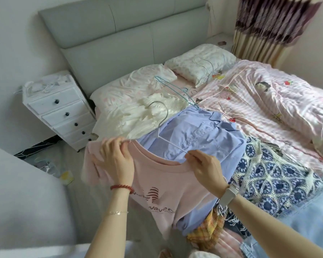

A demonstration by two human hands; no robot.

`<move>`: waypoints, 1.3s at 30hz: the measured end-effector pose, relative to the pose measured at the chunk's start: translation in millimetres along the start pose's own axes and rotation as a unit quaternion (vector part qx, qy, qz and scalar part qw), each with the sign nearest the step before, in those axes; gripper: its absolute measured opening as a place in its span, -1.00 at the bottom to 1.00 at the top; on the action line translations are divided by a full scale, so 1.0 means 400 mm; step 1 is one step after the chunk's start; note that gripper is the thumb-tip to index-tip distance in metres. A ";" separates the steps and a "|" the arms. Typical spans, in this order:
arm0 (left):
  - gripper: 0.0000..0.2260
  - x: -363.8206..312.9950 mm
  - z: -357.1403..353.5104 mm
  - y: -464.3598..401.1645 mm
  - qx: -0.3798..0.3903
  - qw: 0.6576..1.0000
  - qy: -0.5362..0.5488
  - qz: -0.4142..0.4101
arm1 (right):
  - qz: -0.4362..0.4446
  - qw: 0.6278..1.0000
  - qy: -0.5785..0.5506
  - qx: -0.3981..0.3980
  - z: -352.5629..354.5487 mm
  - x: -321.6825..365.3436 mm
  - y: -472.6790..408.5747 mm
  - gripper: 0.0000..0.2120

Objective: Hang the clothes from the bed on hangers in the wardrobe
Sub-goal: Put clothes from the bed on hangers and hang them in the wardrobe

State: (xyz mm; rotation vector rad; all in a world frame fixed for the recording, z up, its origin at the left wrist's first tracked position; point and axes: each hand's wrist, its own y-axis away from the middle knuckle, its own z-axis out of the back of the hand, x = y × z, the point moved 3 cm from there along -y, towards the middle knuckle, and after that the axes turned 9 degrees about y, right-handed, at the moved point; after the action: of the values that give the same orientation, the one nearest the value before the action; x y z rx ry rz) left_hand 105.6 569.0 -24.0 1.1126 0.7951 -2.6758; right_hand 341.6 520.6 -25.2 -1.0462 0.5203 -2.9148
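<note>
I hold a pink T-shirt (168,185) with a dark red print up over the near edge of the bed. My left hand (116,161) pinches its left shoulder. My right hand (205,168) grips the collar on the right together with the arm of a white wire hanger (163,125), whose hook points up and away. Under the shirt lie a light blue shirt (196,138), a cream frilly garment (147,116), a blue-and-white crochet piece (272,179) and a yellow plaid item (207,231). The wardrobe is out of view.
A teal wire hanger (175,90) and more wire hangers lie on the pink striped duvet (268,101). Two pillows rest by the grey headboard (119,34). A white drawer unit (60,110) stands left of the bed; items litter the floor (50,164) there.
</note>
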 end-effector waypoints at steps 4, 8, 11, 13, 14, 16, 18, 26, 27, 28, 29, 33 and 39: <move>-0.74 -0.132 -0.101 -0.138 -0.041 0.995 0.008 -0.086 | -0.094 0.993 -0.059 -0.043 0.043 -0.046 -0.100 -0.91; -0.58 -0.251 -0.299 -0.218 0.075 0.987 -0.005 -0.143 | -0.155 0.981 -0.066 -0.095 0.084 -0.171 -0.229 -0.89; -0.54 -0.306 -0.480 -0.223 0.199 0.968 -0.031 -0.150 | -0.197 0.971 -0.042 -0.129 0.104 -0.311 -0.348 -0.89; -0.53 -0.316 -0.615 -0.212 0.291 0.948 -0.054 -0.119 | -0.223 0.964 -0.032 -0.144 0.108 -0.425 -0.440 -0.87; -0.53 -0.314 -0.680 -0.200 0.332 0.935 -0.069 -0.105 | -0.240 0.960 -0.021 -0.143 0.104 -0.489 -0.484 -0.85; -0.54 -0.299 -0.805 -0.163 0.404 0.905 -0.096 -0.091 | -0.280 0.951 0.017 -0.128 0.078 -0.631 -0.557 -0.82; -0.54 -0.264 -0.918 -0.113 0.466 0.872 -0.123 -0.081 | -0.308 0.945 0.048 -0.099 0.026 -0.772 -0.603 -0.81; -0.48 0.017 -1.129 0.055 0.549 0.801 -0.239 -0.017 | -0.375 0.905 0.195 0.040 -0.195 -1.114 -0.600 -0.80; -0.48 0.040 -1.140 0.061 0.555 0.795 -0.245 -0.015 | -0.362 0.907 0.211 0.036 -0.212 -1.127 -0.598 -0.79; -0.48 0.055 -1.153 0.065 0.562 0.788 -0.249 -0.014 | -0.344 0.910 0.228 0.040 -0.230 -1.139 -0.594 -0.77; -0.47 0.065 -1.165 0.066 0.571 0.782 -0.251 -0.014 | -0.326 0.911 0.247 0.056 -0.250 -1.151 -0.588 -0.75; -0.49 0.083 -1.186 0.058 0.618 0.750 -0.236 -0.005 | -0.321 0.894 0.288 0.118 -0.278 -1.170 -0.563 -0.70; -0.52 0.039 -1.125 -0.004 0.520 0.830 -0.196 -0.041 | -0.217 0.925 0.270 0.156 -0.278 -1.015 -0.515 -0.53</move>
State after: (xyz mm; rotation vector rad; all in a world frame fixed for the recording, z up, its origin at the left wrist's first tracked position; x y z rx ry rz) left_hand 373.1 805.4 -298.5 0.5349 -0.8203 -3.2372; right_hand 611.1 795.0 -293.3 -0.3355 -0.2279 -3.5081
